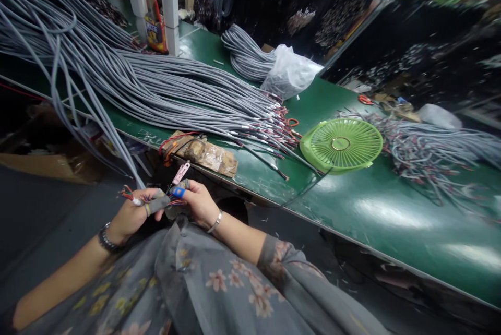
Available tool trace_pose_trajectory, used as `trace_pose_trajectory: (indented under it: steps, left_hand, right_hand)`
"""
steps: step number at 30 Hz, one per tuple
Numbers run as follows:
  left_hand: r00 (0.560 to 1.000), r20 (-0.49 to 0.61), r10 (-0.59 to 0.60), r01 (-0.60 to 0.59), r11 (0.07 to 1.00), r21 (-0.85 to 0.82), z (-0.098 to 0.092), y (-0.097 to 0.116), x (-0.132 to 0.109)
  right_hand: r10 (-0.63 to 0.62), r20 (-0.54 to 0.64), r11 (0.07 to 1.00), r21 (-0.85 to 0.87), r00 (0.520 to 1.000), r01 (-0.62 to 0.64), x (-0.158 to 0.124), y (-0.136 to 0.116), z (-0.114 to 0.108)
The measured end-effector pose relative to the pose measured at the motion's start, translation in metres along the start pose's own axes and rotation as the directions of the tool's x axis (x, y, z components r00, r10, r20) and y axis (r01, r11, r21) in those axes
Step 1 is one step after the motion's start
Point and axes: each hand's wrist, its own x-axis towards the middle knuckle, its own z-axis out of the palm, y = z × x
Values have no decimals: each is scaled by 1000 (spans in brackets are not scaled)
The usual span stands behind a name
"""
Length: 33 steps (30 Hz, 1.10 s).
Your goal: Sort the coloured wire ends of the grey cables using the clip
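My left hand (138,211) is closed around the stripped end of a grey cable (131,160), with grey tape on its fingertips. Thin coloured wires (127,192) fan out beyond that hand on the left. My right hand (198,202), with blue and grey tape on its fingers, pinches thin coloured wires close beside the left fingertips. A small pink, flat piece (181,173) stands just above the right fingers; whether it is held or fixed to the bench edge I cannot tell. The exact wire ends between the fingers are hidden.
Many grey cables (164,84) lie across the green bench (352,230). A taped cardboard block (215,157) sits at the bench edge. Right of the cable ends stands a green fan (340,144). Further right are tangled cables (422,152); behind is a plastic bag (291,71).
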Motion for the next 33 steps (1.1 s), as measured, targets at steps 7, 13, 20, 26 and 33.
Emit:
trace_pose_trajectory:
  steps: [7,13,20,26,33]
  left_hand:
    - [999,43,-5,7,999,-53,-3,1,1]
    - [992,114,-59,74,989,-125,-10,4,7]
    - [957,215,-197,256,921,-293,-21,-1,25]
    - [935,286,-208,291,912,-289,-23,0,33]
    - [932,292,-213,301,906,-299,-19,-5,37]
  right_hand:
    - [81,123,986,136,989,-98,3,-5,-13]
    - [132,116,984,109,984,-144,18,-18,-17]
    - [-40,110,997,67,993,33,32,-12,-9]
    - [-16,29,996,90,999,13,34,-6,-8]
    - [64,31,975,212,997,-69,33,-13,-9]
